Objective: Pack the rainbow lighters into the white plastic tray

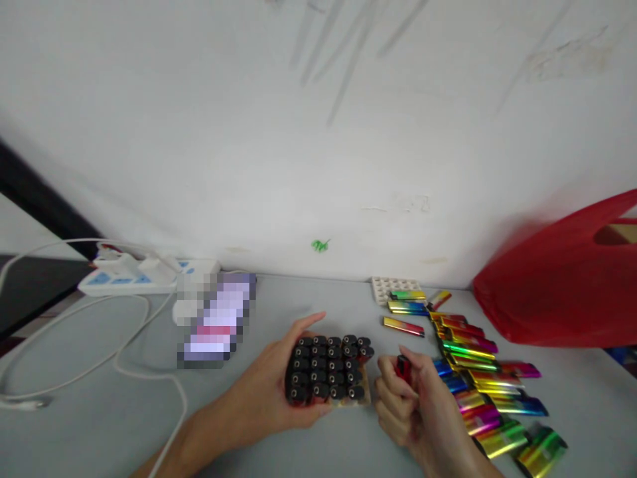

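My left hand point(279, 385) grips a tray point(367, 393) from its left side, thumb along the near edge and a finger stretched past the far edge. Rows of black-topped lighters point(328, 368) stand upright in it, their tops facing me. Just right of the tray, my right hand point(411, 398) is closed around a single lighter point(403, 367), of which the dark and red top end shows between thumb and fingers. Many shiny multicoloured lighters point(492, 382) lie in a loose pile to the right of my right hand.
A pale tray with holes point(383, 290) rests by the wall. At the right stands a red bag point(547, 285). On the left are a phone point(223, 315), a white power strip point(149, 275) and looping white cables point(144, 377).
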